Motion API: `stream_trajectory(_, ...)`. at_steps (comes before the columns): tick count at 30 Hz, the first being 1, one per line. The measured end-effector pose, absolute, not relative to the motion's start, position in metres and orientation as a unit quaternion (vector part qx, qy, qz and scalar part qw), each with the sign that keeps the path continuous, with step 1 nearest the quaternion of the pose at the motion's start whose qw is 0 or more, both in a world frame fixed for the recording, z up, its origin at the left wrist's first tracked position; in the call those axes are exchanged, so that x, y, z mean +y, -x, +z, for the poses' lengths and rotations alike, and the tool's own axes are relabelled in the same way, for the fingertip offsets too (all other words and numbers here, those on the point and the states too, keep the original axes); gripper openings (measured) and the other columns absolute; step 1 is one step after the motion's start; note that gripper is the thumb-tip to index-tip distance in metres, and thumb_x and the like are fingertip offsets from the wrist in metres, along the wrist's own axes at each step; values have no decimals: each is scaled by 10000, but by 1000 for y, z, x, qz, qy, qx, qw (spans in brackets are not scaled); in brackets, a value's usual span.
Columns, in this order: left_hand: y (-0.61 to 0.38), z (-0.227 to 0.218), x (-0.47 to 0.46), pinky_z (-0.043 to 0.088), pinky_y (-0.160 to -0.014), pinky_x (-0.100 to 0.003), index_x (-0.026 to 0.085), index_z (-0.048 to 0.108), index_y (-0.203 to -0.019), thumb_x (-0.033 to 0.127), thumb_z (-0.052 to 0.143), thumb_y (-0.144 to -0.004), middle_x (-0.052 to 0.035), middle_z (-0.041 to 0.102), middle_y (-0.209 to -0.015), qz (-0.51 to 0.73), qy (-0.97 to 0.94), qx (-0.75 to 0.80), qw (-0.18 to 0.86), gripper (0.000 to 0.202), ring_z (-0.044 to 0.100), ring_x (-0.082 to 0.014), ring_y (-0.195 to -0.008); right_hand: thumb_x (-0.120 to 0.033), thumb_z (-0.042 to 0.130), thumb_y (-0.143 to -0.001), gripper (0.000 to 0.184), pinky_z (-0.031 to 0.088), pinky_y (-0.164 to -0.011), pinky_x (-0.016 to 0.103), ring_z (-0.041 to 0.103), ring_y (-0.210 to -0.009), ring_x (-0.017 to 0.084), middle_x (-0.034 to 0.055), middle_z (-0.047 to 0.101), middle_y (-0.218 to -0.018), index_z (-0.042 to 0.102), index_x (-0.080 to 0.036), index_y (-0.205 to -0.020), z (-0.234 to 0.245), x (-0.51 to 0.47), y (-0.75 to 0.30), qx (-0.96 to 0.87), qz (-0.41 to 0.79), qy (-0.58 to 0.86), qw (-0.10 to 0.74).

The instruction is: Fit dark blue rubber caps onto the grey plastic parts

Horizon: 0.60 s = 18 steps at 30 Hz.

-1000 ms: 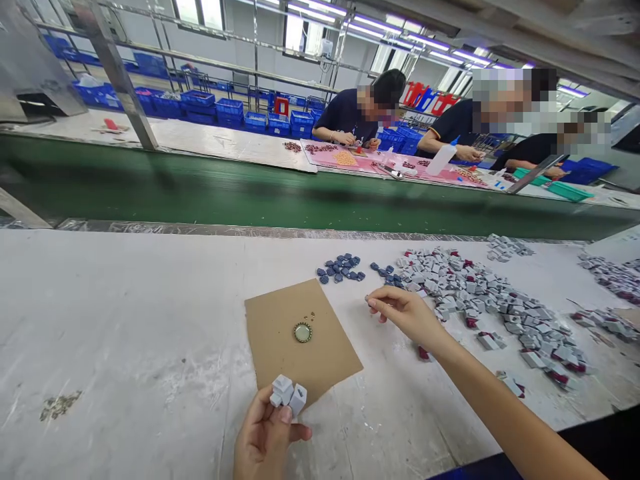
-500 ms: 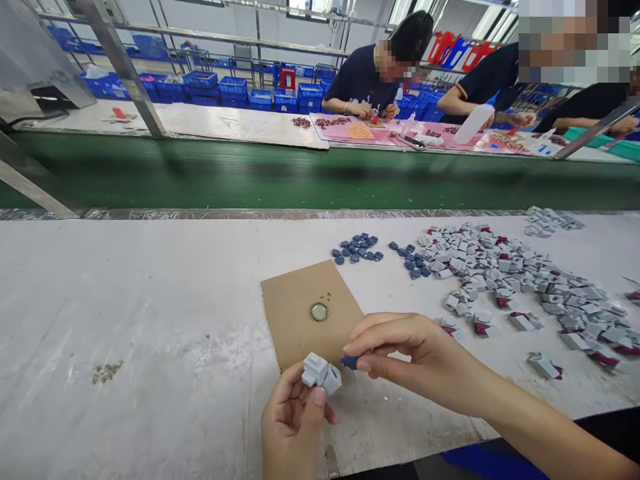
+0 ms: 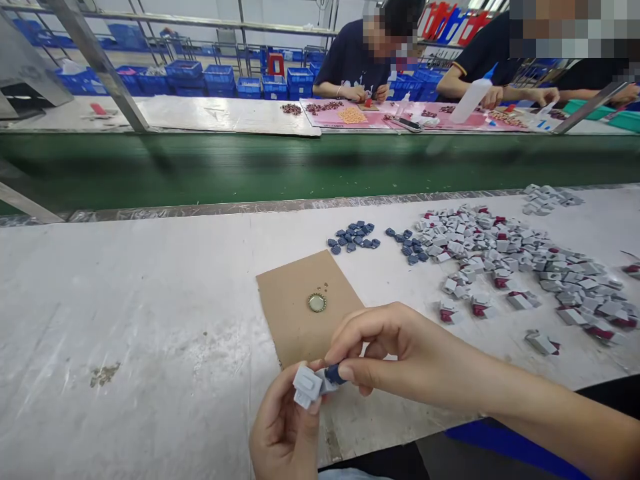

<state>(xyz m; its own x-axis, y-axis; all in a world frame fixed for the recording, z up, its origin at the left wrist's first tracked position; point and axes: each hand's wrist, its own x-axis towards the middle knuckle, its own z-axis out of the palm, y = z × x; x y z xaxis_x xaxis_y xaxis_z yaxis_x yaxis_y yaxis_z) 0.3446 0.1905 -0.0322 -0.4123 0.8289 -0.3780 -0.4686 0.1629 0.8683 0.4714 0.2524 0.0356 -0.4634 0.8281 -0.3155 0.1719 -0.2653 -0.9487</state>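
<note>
Between thumb and fingers, my left hand (image 3: 285,423) grips a small light-grey plastic block-shaped part (image 3: 307,385) over the near edge of the cardboard sheet (image 3: 287,313). My right hand (image 3: 385,350) pinches a small dark-blue plastic piece (image 3: 334,375). That piece is against the right end of the grey part; how deep it sits I cannot tell, as fingers cover part of it. A bottle cap (image 3: 317,303) lies on the cardboard with a few tiny bits beside it.
Dark-blue pieces (image 3: 353,237) lie in two groups beyond the cardboard. A wide heap of grey parts (image 3: 500,247), some with dark-red pieces, spreads to the right. Across a green belt (image 3: 225,163), co-workers sit at another bench with a white squeeze bottle (image 3: 470,100).
My right hand has moved left and slightly down, bringing the dark-blue piece from just apart to against the grey part. The grey part has turned in my left hand. The camera view has shifted slightly.
</note>
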Motion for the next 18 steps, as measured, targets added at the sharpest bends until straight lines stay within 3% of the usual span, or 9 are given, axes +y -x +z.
stream_trajectory(7, -350, -34, 187, 494, -658, -62, 328, 707, -766, 377, 774, -578, 101, 733, -725, 653, -223, 573, 443, 205, 665, -69, -678, -196, 592, -770, 93, 476, -538, 256, 532, -554, 102, 36, 659, -803, 683, -181, -782, 26, 245, -472, -508, 682, 453, 268)
stream_trajectory(18, -345, -44, 186, 486, -626, -54, 292, 713, -778, 375, 801, -532, 74, 734, -718, 615, -210, 584, 486, 274, 636, -51, -610, -238, 620, -745, 88, 485, -531, 230, 554, -532, 88, 14, 634, -735, 661, -161, -747, 14, 251, -479, -491, 692, 471, 241)
